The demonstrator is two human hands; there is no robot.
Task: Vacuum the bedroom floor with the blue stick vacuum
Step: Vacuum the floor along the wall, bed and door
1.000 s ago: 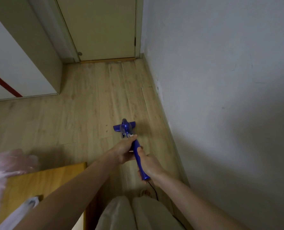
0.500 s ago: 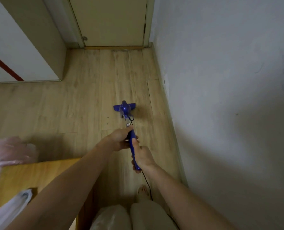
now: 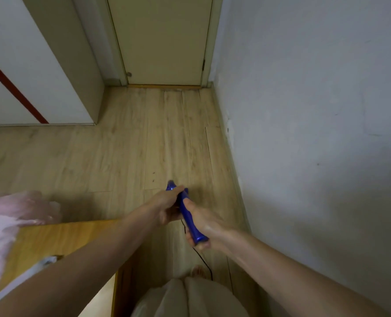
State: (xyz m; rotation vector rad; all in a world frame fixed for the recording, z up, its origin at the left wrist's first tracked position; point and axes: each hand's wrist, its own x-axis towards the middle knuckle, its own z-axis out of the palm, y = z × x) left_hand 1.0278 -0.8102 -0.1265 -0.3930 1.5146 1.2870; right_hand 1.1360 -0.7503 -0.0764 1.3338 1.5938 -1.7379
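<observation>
Head view is showing both hands wrapping the glossy blue stick vacuum (image 3: 191, 219): left hand (image 3: 167, 205) curling tight around the upper shaft, right hand (image 3: 201, 227) clenching the smooth rounded grip, over pale wood-grain floor planks (image 3: 126, 154) near the matte grey wall (image 3: 315, 133), thin black cord (image 3: 200, 255) dangling below.

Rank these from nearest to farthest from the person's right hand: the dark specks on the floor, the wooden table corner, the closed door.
From the right hand:
1. Dark specks, on the floor ahead, slightly left.
2. Wooden table, at the left; nearly tied with the specks.
3. Closed door, far ahead.
</observation>
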